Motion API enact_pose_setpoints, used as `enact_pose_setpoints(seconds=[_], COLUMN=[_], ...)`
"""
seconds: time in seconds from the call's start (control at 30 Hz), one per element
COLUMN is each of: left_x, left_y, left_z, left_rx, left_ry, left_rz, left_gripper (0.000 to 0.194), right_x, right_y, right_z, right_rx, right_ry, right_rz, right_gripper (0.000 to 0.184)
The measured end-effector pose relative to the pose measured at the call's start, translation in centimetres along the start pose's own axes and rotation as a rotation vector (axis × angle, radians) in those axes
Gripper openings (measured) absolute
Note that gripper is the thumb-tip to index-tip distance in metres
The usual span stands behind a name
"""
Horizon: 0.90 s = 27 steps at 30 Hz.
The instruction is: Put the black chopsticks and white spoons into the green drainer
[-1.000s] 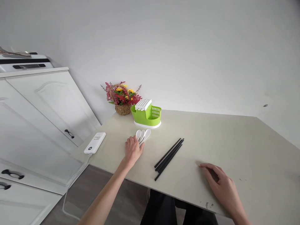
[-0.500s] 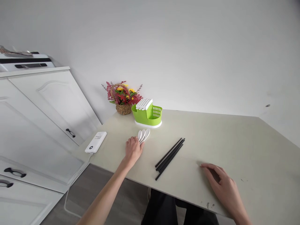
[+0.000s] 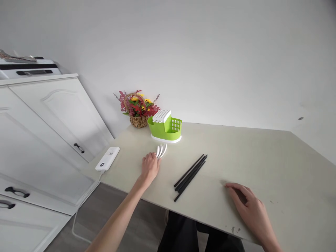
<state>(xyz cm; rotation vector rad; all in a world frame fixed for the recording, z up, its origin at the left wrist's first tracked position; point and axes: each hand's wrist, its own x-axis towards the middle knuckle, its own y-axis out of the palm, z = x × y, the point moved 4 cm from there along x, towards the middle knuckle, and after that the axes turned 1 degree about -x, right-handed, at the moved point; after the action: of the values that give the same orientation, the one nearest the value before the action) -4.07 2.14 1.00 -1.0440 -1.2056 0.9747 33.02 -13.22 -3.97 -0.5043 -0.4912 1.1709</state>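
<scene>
My left hand (image 3: pixel 149 167) is closed around the handles of three white spoons (image 3: pixel 161 150), just in front of the green holder. Their bowls fan out beyond my fingers and are tilted on edge; the handles are hidden in my grip. The green utensil holder (image 3: pixel 159 131) has a slotted white top, a basket-like side and a white base. Several black chopsticks (image 3: pixel 189 178) lie in a loose diagonal bundle between my hands. To their right, my right hand (image 3: pixel 248 204) rests on the table, fingers curled and fingertips brought together with the thumb, nothing visible in them.
A wicker basket of artificial flowers (image 3: pixel 138 120) stands behind the holder, near the wall. At the table's left edge lies a white power bank (image 3: pixel 108 159) with a cable (image 3: pixel 86 201) hanging down. White cabinets (image 3: pixel 49 140) stand left of the table (image 3: pixel 246 157).
In my left hand the spoons have turned from lying face up to standing more on edge, their bowls closer together. My right hand has stayed in place.
</scene>
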Motion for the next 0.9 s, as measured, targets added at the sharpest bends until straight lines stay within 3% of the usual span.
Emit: enact_pose_setpoints(seconds=[0.7, 0.8, 0.9], left_x=[-0.5, -0.8, -1.3], left_y=[0.3, -0.3, -1.1], left_z=[-0.1, -1.2, -3.7], left_rx=[-0.127, -0.195, -0.256], left_ry=[0.077, 0.122, 0.210], left_rz=[-0.037, -0.029, -0.013], left_gripper=[0.033, 0.032, 0.029], right_x=[0.2, 0.2, 0.1], right_y=[0.2, 0.3, 0.4], right_z=[0.0, 0.0, -0.1], right_rx=[0.014, 0.035, 0.051], right_ry=[0.008, 0.014, 0.031], right_rz=[0.007, 0.021, 0.034], right_gripper=[0.040, 0.042, 0.042])
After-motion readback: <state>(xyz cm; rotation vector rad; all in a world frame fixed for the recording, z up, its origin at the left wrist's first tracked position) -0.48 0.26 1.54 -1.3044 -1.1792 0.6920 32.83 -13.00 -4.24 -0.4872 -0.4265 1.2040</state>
